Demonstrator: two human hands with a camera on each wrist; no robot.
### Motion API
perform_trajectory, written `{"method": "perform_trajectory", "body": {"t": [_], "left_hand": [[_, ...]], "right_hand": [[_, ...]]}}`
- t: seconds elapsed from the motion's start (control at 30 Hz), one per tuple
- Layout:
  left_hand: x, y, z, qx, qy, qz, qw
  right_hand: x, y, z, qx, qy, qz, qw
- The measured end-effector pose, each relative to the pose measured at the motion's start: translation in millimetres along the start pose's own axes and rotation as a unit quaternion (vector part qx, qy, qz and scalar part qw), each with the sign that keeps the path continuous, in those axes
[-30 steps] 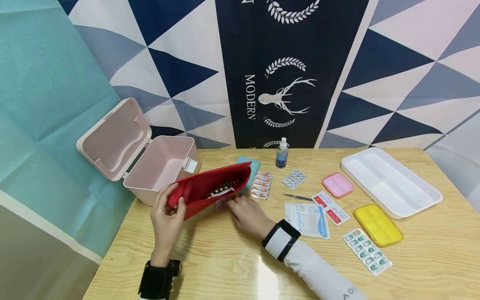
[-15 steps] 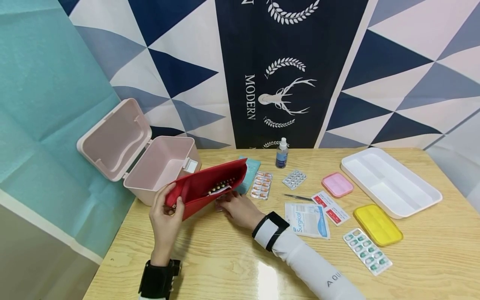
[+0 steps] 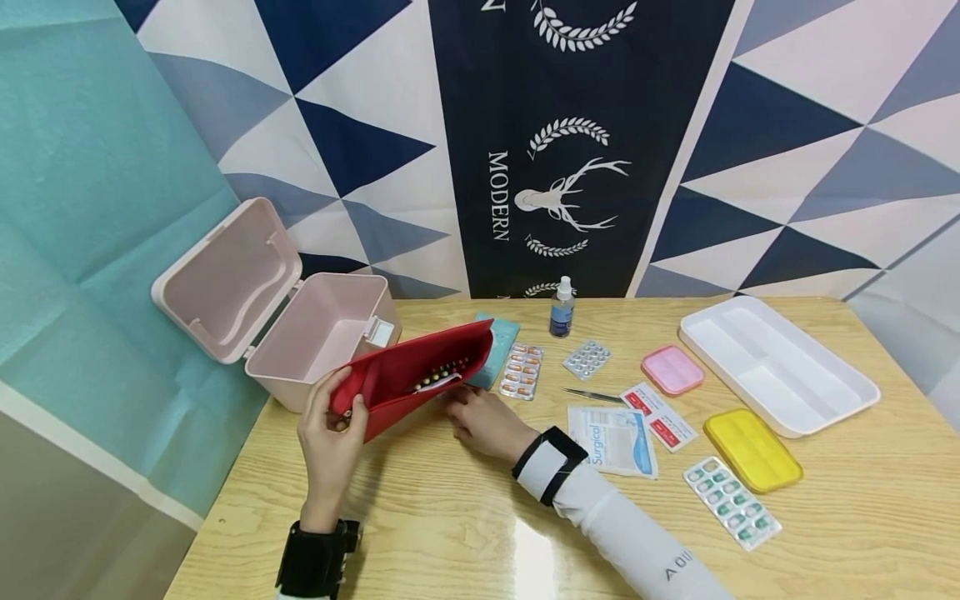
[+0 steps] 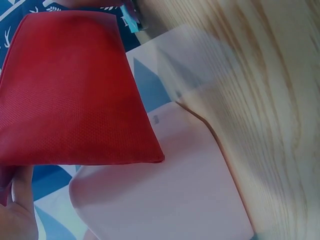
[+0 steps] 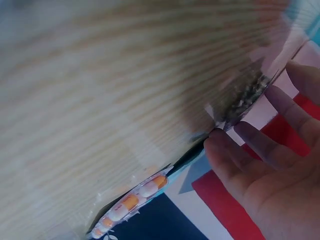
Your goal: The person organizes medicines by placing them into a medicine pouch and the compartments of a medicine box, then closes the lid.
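Observation:
A long red pouch (image 3: 420, 375) is held up and tilted, its mouth spread wide. My left hand (image 3: 332, 433) grips its left end, thumb at the front. Inside the pouch show a strip with rows of pale yellow pills (image 3: 442, 372) and a white-edged packet. At the pouch's lower right, low over the table, my right hand (image 3: 487, 423) has its fingers curled downward. In the right wrist view its fingertips and thumb pinch the edge of a small clear blister pack (image 5: 247, 97) with dark contents, seen almost edge-on. The pouch and hand mostly hide that pack in the head view.
An open pink box (image 3: 322, 325) stands behind the pouch. To the right lie an orange capsule blister (image 3: 521, 372), silver blister (image 3: 588, 360), tweezers (image 3: 594, 396), surgical packet (image 3: 611, 442), pink case (image 3: 672, 370), yellow case (image 3: 752, 450), green capsule blister (image 3: 731, 502) and white tray (image 3: 780, 367).
The right hand has moved left toward the pouch, then slightly back right; the pinkish pack beside it is now mostly out of sight. The pouch's right end has shifted slightly left.

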State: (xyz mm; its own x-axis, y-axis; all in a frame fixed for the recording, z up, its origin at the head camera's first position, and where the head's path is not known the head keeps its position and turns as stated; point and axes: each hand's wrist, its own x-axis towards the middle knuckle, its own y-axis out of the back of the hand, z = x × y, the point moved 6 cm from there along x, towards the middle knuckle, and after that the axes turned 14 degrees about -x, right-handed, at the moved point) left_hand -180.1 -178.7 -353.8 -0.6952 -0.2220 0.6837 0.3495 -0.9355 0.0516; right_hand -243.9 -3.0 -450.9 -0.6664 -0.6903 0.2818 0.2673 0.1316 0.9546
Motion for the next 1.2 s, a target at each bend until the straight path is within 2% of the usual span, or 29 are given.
{"method": "perform_trajectory", "body": {"t": [0.23,0.5,0.67,0.77,0.93,1.2], "left_hand": [[-0.2,-0.6,0.8,-0.002,-0.004,-0.002,1.0000],[-0.3,-2.3,0.3,-0.010,0.015,-0.012,0.9998],[-1.5,-3.9,-0.6,-0.010,0.029,-0.022,0.9993],[-3.0,-4.9,-0.8,-0.013,0.028,-0.023,0.9993],[-5.3,-6.7,1.0,-0.012,0.015,-0.026,0.9995],[-10.6,-8.3,-4.2,-0.021,0.010,-0.035,0.9991]], "right_hand": [[-6.5,4.5,5.2,-0.007,-0.031,-0.007,0.999],[-15.1,7.2,11.0,0.036,-0.061,-0.002,0.997],[-20.7,10.2,12.3,0.058,-0.068,-0.021,0.996],[-23.2,10.6,12.5,0.054,-0.066,-0.036,0.996],[-28.0,14.0,13.7,0.046,-0.062,-0.029,0.997],[-40.5,24.7,21.8,0.021,-0.093,-0.030,0.995]]}}
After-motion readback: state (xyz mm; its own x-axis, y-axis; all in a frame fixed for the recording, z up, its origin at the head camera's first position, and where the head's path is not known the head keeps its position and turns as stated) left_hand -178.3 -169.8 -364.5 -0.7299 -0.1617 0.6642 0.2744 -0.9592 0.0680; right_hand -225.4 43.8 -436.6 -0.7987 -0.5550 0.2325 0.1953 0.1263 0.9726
